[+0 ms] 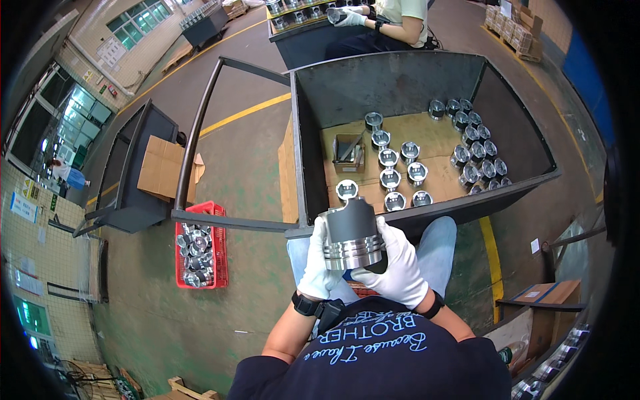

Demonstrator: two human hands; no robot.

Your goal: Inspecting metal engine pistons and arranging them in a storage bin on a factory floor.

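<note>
A piston (353, 227) with a dark coated skirt and shiny silver ring grooves is held up in front of my chest, its grooved end toward me. My left hand (317, 264), in a white glove, grips its left side. The white-gloved right hand (400, 264) closes on its right side, with the thumb near the lower edge. Just beyond stands a dark metal cart (390, 83) lined with cardboard. Inside it several pistons (390, 179) stand in rows at the middle, and more pistons (471, 135) are grouped at the right.
Within the cart, a small box (349, 160) holds a dark tool. A metal handle frame (199, 133) juts out left. On the floor sits a red crate (221, 257) of metal parts, near another cart (143, 193) with cardboard. A co-worker (400, 27) handles a piston across from me.
</note>
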